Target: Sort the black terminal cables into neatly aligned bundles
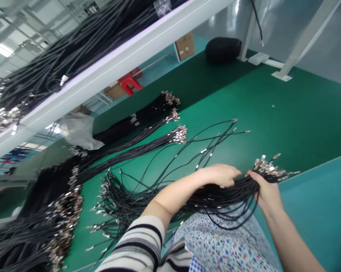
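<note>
A thick bundle of black cables with metal connector ends lies along the front edge of the green table and over my lap. My right hand is closed round the bundle just below its cluster of silvery connectors, with the thumb on top. My left hand curls over the same bundle a little further left, its fingers pointing toward my right hand; its fingertips are partly hidden. Several loose cables fan out behind my left forearm. At the bundle's left end, more connector tips spread over the table.
Two slim cable bundles and a thicker wrapped one lie further back. Large cable piles fill the left side. A white shelf beam carrying cables crosses above. A black pouch-like object sits by the shelf's legs.
</note>
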A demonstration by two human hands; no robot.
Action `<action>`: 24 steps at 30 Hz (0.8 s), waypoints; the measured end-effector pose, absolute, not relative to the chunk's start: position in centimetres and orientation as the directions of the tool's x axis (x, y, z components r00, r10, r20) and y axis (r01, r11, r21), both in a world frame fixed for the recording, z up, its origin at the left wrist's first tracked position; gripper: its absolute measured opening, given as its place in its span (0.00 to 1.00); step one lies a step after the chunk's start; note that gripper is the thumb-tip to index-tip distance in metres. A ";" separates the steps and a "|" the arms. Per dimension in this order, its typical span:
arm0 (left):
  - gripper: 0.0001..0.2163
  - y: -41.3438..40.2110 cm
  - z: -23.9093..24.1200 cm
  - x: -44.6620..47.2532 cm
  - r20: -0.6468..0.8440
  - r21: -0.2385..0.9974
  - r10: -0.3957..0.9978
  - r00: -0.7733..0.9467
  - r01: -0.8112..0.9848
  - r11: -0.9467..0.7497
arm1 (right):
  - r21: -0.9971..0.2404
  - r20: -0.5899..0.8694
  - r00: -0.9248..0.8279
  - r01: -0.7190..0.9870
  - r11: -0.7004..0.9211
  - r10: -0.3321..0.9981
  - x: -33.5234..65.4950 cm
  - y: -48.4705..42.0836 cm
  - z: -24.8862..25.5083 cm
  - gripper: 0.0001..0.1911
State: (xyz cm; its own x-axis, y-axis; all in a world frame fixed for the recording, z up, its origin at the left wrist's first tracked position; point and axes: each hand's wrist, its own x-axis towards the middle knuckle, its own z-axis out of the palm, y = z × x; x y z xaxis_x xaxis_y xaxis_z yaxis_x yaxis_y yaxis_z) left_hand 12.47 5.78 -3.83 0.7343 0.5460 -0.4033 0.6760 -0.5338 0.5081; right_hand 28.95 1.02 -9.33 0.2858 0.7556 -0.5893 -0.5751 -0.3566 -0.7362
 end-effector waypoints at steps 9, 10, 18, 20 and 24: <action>0.12 10.9 -9.1 0.7 -0.437 0.003 0.895 -0.092 0.995 0.104 | -0.632 -0.692 0.189 -0.625 -0.457 0.697 29.1 2.6 -10.5 0.13; 0.11 10.6 -9.0 0.5 -0.469 0.028 0.882 -0.049 0.997 0.070 | -0.627 -0.695 0.177 -0.624 -0.466 0.697 29.2 2.6 -10.6 0.13; 0.13 11.8 -3.4 1.1 -0.538 0.652 0.732 0.418 0.757 0.047 | -0.597 -0.711 0.121 -0.624 -0.504 0.693 29.4 3.1 -11.6 0.11; 0.12 13.9 -3.9 2.7 -0.423 0.621 0.864 0.274 0.782 0.056 | -0.603 -0.706 0.119 -0.620 -0.503 0.699 29.4 3.3 -11.7 0.11; 0.08 17.0 -8.8 6.7 -0.394 0.220 0.919 -0.005 0.970 0.100 | -0.607 -0.694 0.105 -0.619 -0.499 0.713 29.7 3.1 -12.0 0.10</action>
